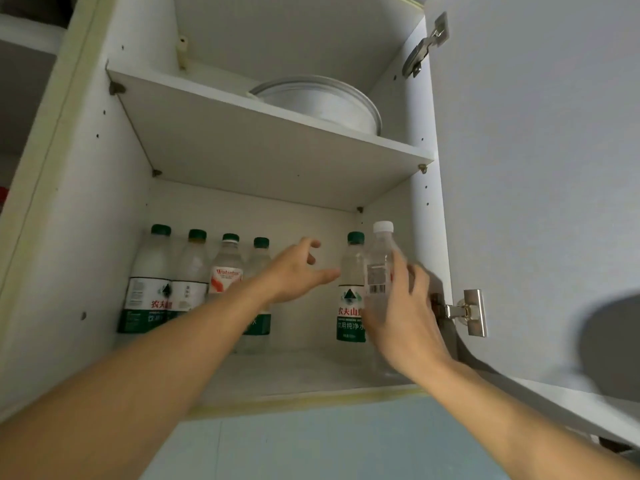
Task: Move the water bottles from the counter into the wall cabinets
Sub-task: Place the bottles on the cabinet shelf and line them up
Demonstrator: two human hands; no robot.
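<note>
The open wall cabinet's lower shelf (294, 372) carries several water bottles. A row stands at the back left: a green-capped bottle (149, 282), another (192, 271), a red-labelled one (227, 265) and one more (258, 327) partly hidden by my left arm. At the right stands a green-capped bottle (351, 299). My right hand (401, 313) holds a white-capped clear bottle (379, 265) just beside it, near the cabinet's right wall. My left hand (298, 268) hovers with spread fingers in the gap between the row and the right bottles, holding nothing.
A metal pot (322, 102) sits on the upper shelf (242, 133). The cabinet door (536, 168) stands open at the right, with hinges (464, 311) close to my right hand. A blue wall lies below the cabinet.
</note>
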